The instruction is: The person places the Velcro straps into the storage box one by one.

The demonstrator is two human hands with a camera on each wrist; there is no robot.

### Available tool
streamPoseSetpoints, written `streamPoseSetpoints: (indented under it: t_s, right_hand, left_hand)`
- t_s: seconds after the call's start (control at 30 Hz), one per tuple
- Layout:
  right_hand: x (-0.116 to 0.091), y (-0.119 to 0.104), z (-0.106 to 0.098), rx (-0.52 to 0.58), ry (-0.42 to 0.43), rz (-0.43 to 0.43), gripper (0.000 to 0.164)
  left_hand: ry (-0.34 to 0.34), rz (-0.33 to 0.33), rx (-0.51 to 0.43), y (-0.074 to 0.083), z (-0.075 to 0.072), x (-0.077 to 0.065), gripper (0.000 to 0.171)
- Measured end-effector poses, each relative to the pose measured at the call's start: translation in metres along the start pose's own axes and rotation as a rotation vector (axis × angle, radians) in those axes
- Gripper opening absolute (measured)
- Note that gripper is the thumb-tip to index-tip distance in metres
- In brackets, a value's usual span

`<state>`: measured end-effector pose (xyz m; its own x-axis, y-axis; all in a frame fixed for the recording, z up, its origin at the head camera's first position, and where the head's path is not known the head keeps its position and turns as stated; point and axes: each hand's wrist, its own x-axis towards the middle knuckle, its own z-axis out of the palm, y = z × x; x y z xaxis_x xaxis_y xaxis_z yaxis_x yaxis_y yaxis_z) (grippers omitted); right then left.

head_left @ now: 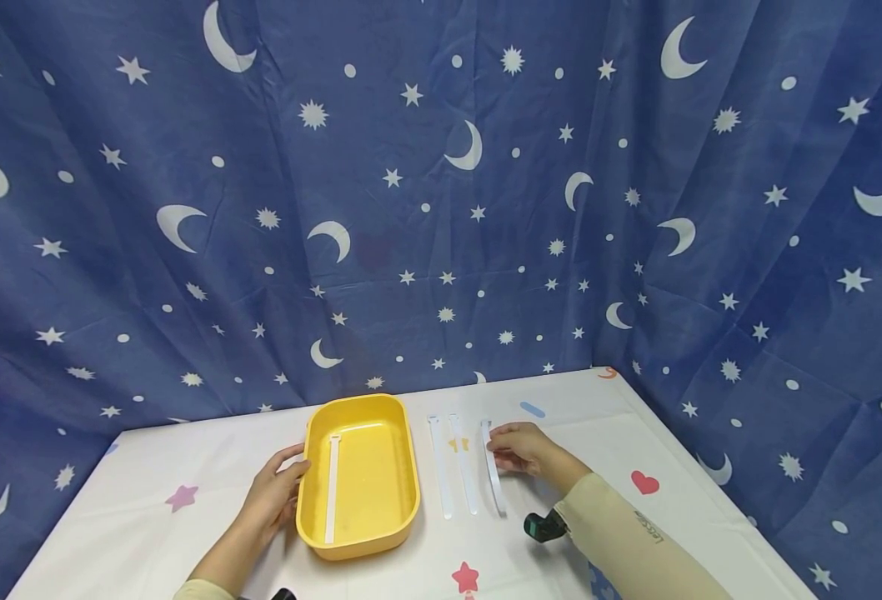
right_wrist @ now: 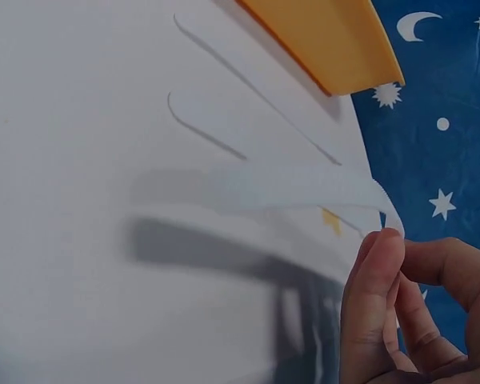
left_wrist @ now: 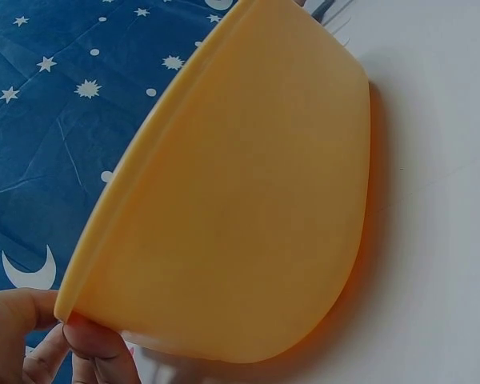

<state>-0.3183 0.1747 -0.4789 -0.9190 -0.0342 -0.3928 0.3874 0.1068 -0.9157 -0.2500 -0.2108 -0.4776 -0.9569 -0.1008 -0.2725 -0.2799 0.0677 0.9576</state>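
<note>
A yellow plastic tub (head_left: pixel 373 500) rests on the table, and my left hand (head_left: pixel 272 492) grips its left rim. In the left wrist view that hand's thumb and fingers pinch the rim at one corner. Inside the tub, along its left side, lies a flat white strap (head_left: pixel 332 492). My right hand (head_left: pixel 525 450) pinches another white strap (right_wrist: pixel 304 188) near its far end, between thumb and fingertips. This held strap is raised above the table and bends, casting a shadow. Two more white straps, one left (head_left: pixel 441 475) and one right (head_left: pixel 465 475), lie side by side between tub and right hand.
A white cloth (head_left: pixel 561 517) printed with stars and a heart covers the table. Behind and to the right hangs a blue curtain (head_left: pixel 381 208) with moons and stars. A dark wrist device (head_left: pixel 544 527) sits below the right forearm.
</note>
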Motion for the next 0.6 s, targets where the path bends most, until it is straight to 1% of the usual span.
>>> streamPoseSetpoints:
  t_s: [0.3, 0.43, 0.6]
  right_hand:
    - [-0.002, -0.006, 0.001, -0.021, 0.002, -0.009, 0.032]
    - [-0.004, -0.009, 0.002, 0.008, 0.000, -0.012, 0.031]
    - [-0.008, -0.014, 0.004, 0.047, -0.026, -0.019, 0.034]
  left_hand:
    - [-0.001, -0.001, -0.013, 0.000, 0.000, 0.000, 0.053]
    - [-0.001, 0.007, -0.018, 0.000, 0.001, 0.000, 0.053]
    - [0.003, 0.013, -0.022, 0.000, 0.001, 0.000, 0.053]
